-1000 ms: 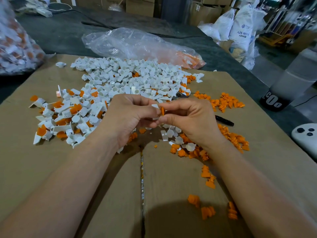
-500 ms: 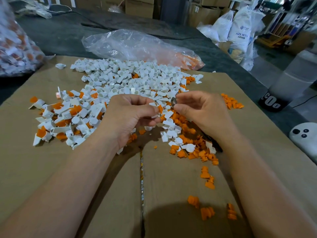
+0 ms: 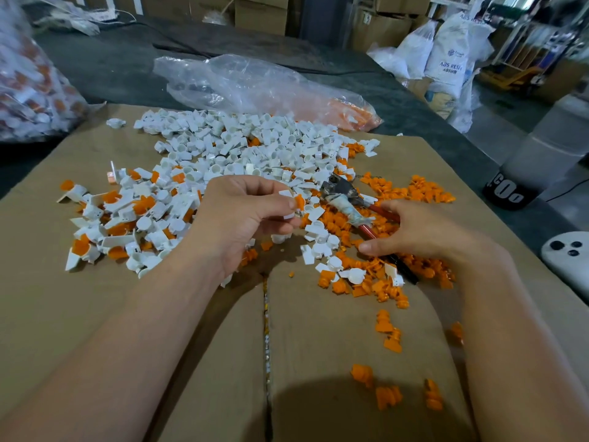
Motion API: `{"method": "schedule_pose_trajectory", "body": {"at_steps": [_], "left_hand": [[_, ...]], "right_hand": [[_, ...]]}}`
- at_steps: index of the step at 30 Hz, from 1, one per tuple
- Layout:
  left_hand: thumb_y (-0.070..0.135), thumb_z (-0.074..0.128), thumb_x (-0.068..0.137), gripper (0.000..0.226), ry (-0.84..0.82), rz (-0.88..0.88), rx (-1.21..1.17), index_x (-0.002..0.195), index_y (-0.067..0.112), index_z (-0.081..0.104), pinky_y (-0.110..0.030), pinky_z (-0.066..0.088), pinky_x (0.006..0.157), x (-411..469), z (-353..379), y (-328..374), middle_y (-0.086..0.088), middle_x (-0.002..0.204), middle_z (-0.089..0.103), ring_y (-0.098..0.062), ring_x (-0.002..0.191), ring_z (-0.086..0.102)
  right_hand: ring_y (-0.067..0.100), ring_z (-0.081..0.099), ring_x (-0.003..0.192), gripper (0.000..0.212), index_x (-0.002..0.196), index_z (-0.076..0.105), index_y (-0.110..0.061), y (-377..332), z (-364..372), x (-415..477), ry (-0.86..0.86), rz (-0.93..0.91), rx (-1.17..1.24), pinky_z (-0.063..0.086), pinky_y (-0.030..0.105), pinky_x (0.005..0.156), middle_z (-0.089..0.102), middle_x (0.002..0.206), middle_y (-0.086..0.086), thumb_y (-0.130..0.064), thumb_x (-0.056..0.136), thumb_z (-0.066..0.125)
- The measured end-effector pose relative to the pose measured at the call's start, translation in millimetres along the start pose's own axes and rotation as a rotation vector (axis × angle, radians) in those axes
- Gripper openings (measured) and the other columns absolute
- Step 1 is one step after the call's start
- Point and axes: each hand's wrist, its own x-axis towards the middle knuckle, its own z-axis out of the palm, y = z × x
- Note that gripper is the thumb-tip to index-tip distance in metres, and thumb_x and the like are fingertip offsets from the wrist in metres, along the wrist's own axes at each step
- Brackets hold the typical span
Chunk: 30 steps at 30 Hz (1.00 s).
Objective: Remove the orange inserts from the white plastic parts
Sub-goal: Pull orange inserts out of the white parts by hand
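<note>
My left hand (image 3: pixel 242 221) pinches a small white plastic part with an orange insert (image 3: pixel 296 203) between thumb and fingers, held above the cardboard (image 3: pixel 95 314). To its right, my right hand (image 3: pixel 424 231) lies on the red-handled pliers (image 3: pixel 338 189), fingers over one handle and thumb curled under the other. The pliers rest on loose orange inserts (image 3: pixel 414 193). White parts still holding orange inserts (image 3: pixel 127 218) are heaped to the left. A large pile of all-white parts (image 3: pixel 255 148) lies behind my hands.
A clear plastic bag (image 3: pixel 255 87) with some orange pieces lies behind the piles, and a full bag of parts (image 3: pixel 25 90) stands far left. A black marker (image 3: pixel 404 269) sits under my right wrist. A white controller (image 3: pixel 570 260) lies off the cardboard's right edge.
My right hand let go of the part that both hands held and moved right and down onto the pliers. My left hand kept the part and rose slightly.
</note>
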Motion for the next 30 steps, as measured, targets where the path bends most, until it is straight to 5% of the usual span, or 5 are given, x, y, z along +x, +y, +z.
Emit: {"method": "schedule_pose_trajectory", "body": {"at_steps": [4, 11, 19, 30], "left_hand": [[-0.009, 0.066, 0.073, 0.012, -0.005, -0.001, 0.005, 0.071, 0.002, 0.063, -0.017, 0.049, 0.044, 0.5, 0.1, -0.4, -0.005, 0.052, 0.065, -0.017, 0.05, 0.065], [-0.009, 0.064, 0.076, 0.009, 0.013, 0.009, -0.026, 0.075, 0.0, 0.062, -0.016, 0.048, 0.045, 1.2, -1.7, -1.2, -0.006, 0.057, 0.065, -0.017, 0.053, 0.066], [-0.011, 0.061, 0.079, 0.013, 0.047, 0.048, -0.015, 0.077, 0.002, 0.06, -0.017, 0.047, 0.044, 1.4, 0.4, -0.7, -0.007, 0.056, 0.062, -0.014, 0.047, 0.062], [-0.01, 0.064, 0.077, 0.014, 0.08, 0.104, 0.056, 0.078, 0.003, 0.063, -0.017, 0.05, 0.048, 2.2, 0.6, -2.7, -0.015, 0.068, 0.064, -0.016, 0.052, 0.065]], "right_hand": [[0.021, 0.05, 0.102, 0.066, 0.117, 0.054, -0.018, -4.1, 1.0, 2.2, 0.066, 0.031, -0.017, 0.043, 0.036, 0.085, 0.055, 0.116, 0.004, -0.055, 0.066, 0.072], [0.006, 0.046, 0.067, 0.034, 0.096, 0.061, -0.019, -9.1, -0.9, 0.1, 0.302, 0.009, -0.013, 0.038, 0.024, 0.055, 0.054, 0.078, -0.006, -0.039, 0.07, 0.069], [0.015, 0.052, 0.081, 0.033, 0.106, 0.061, -0.02, -18.0, -4.4, -10.2, 0.464, -0.125, 0.06, 0.041, 0.031, 0.066, 0.058, 0.086, -0.003, -0.032, 0.076, 0.063], [0.008, 0.046, 0.077, 0.031, 0.112, 0.058, -0.017, -16.6, -0.9, -7.4, 0.521, -0.192, 0.1, 0.033, 0.019, 0.057, 0.044, 0.074, -0.016, -0.014, 0.081, 0.06]]}}
